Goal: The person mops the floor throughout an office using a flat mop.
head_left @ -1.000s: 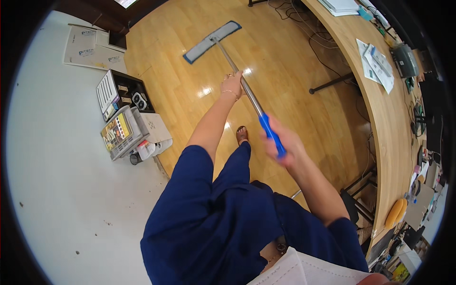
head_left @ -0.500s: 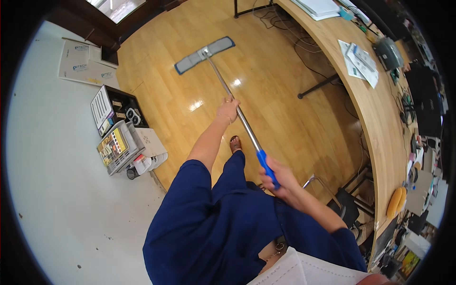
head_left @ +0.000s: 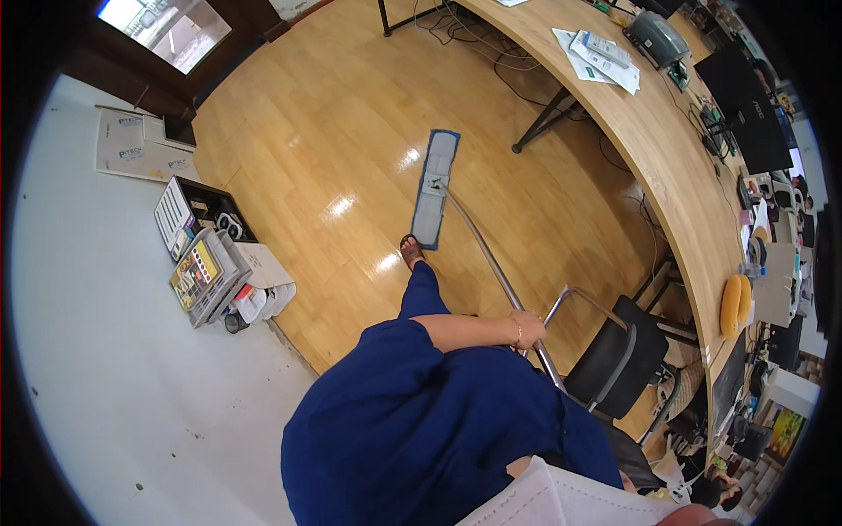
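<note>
A flat floor mop (head_left: 430, 215) lies with its long grey, blue-edged head on the wooden floor, pointing away from me. The head's near end is right beside my sandalled foot. From the head, a metal pole slants back toward my right side. My left hand (head_left: 529, 330) is closed around this pole, with the forearm reaching across my dark blue clothing. The pole's blue grip is hidden at the lower right. My right hand does not show.
A black chair (head_left: 624, 359) with metal arms stands close to the pole on the right. Beyond it curves a long wooden desk (head_left: 667, 188), with cables and legs beneath. Trays and boxes (head_left: 232, 272) sit by the white wall on the left. A door (head_left: 167, 35) is at the far left.
The mop head has swung right and nearer, turning from crosswise to lengthwise. My left hand has moved right and back with the pole. My right hand and the blue grip have left sight.
</note>
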The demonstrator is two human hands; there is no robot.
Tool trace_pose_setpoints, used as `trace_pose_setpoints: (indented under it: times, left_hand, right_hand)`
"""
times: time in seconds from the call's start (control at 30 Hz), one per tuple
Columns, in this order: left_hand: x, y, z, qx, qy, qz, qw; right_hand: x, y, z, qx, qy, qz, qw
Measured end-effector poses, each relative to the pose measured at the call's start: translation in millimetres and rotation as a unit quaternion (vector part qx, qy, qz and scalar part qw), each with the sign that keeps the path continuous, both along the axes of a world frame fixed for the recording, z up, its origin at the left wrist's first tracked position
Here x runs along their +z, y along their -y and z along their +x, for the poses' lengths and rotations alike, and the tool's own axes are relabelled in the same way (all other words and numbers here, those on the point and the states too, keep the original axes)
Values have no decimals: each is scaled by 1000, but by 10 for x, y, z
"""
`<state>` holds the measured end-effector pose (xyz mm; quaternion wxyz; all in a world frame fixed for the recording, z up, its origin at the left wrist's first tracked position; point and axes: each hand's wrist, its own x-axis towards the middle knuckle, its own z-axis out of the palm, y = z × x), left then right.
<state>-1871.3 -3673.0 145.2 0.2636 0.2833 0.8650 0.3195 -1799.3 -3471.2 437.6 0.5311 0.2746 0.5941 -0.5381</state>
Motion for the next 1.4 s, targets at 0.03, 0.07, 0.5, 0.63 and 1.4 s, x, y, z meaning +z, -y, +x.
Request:
trace_pose_setpoints:
  times: [0.03, 0.07, 0.5, 0.63, 1.4]
  left_hand:
    - [-37, 46, -27, -11, 0, -1, 1000]
    - [-92, 116, -71, -21, 0, -2, 1000]
    - [-536, 1994, -772, 551, 57, 261, 791]
    - [120, 2686, -713, 518, 400, 545, 524]
    - [2107, 3275, 2057, 736, 336, 550, 208]
  right_hand:
    - [23, 3, -31, 14, -3, 12, 1000]
    - [42, 24, -77, 28, -6, 24, 999]
    - [-692, 2128, -1688, 122, -16, -44, 991]
    - [-1525, 3397, -2179, 86, -26, -118, 989]
    - [-3271, 5928, -1666, 800, -473, -302, 211]
